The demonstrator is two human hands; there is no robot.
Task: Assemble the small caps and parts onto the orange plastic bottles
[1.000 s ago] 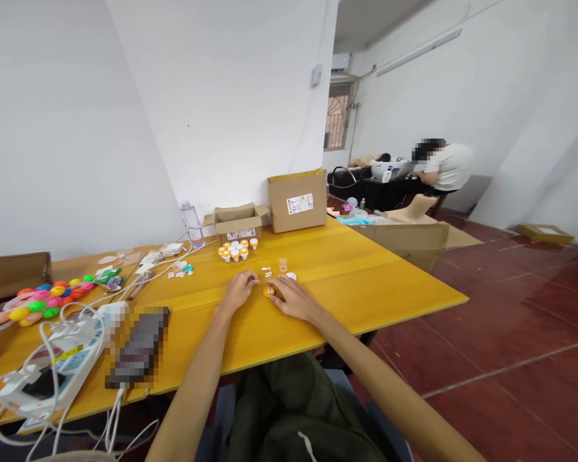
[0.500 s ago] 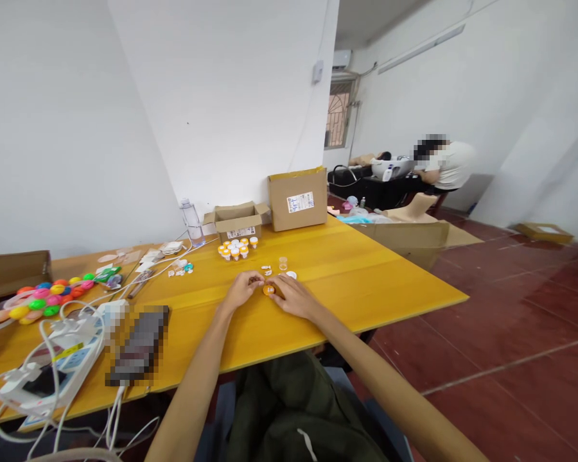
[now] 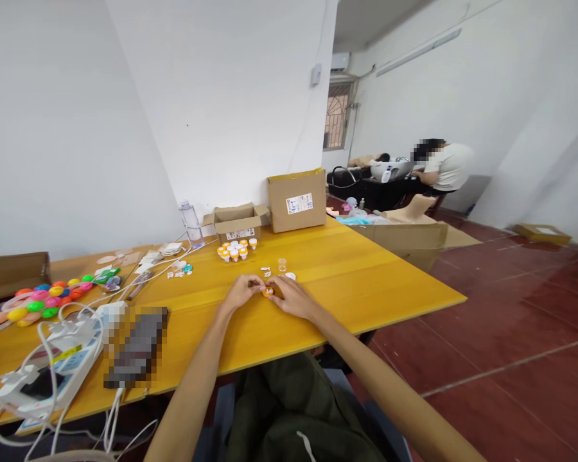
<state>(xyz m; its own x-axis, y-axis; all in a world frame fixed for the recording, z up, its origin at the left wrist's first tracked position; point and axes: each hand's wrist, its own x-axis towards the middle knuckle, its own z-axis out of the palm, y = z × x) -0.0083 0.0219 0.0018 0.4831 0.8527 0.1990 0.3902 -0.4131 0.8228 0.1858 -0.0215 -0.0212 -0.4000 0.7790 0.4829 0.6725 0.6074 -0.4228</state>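
A small round orange piece with white at its middle sits low over the yellow table, between my two hands. My right hand grips it between thumb and fingers from the right. From the left, my left hand reaches its pinched fingertips to the piece's top; what they hold is hidden or too small to name. Just beyond the hands lie small white pieces, a clear little cup and a white disc. Several orange-and-white capped pieces stand grouped farther back.
An open carton, a larger cardboard box and a clear bottle stand at the back. Colourful balls, a power strip with cables and a blurred dark object lie left. A person sits far right.
My left fingertips have come down onto the orange piece, which now shows more white at its middle. My right hand keeps its place around it.
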